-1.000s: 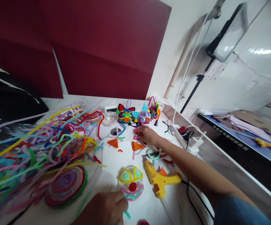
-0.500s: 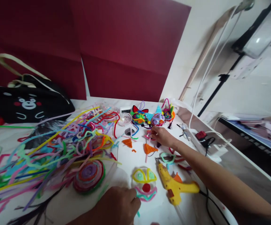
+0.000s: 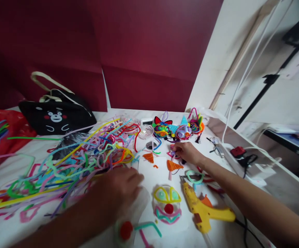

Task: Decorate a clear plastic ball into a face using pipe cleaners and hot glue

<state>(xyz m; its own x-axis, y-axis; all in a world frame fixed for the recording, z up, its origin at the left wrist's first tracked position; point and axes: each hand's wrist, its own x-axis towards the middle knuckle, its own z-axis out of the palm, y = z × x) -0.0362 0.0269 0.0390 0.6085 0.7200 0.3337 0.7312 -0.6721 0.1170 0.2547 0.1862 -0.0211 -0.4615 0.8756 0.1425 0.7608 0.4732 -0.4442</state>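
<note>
Clown face (image 3: pixel 168 198) bears eyes (image 3: pixel 161 195), nose (image 3: pixel 168 208) and mouth (image 3: pixel 168 219); orange triangles (image 3: pixel 173 166) lie apart. Right hand (image 3: pixel 187 151) bunches fingers at pink piece (image 3: pixel 170 154), hold unclear; left hand (image 3: pixel 125 187) half-curls, blurred, grip unclear

A maroon backdrop (image 3: pixel 151 44) adjoins a white wall (image 3: pixel 223 44).

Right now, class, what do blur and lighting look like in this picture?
Head view: the left hand is soft and smeared; head view: the clown face looks clearer; head view: the maroon backdrop is dimmer than the white wall.
</note>
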